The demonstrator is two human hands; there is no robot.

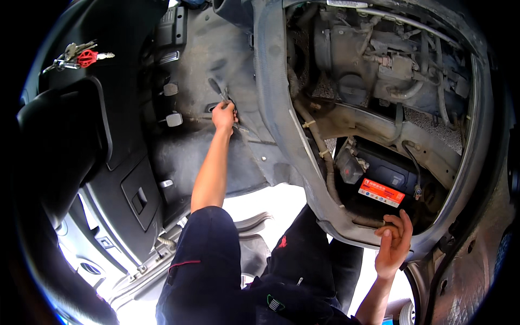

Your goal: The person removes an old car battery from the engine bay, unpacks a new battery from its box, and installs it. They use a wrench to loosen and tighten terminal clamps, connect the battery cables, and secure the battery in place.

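Observation:
My left hand reaches to the floor of the vehicle cab, its fingers closed round a slim hand tool with dark handle-like parts. The fist covers the rest of the tool, so its exact kind is hard to tell. Just beside the fist is a slot-like opening in the floor. At the near rim of the open compartment, my right hand has its fingers apart and slightly bent, with nothing seen in them. The nearest thing beyond it is a black battery with an orange-red label.
Engine parts and hoses fill the compartment's far end. Pedals stand left of my left hand. A bunch of keys with a red piece hangs by the dashboard. The steering wheel is at the left.

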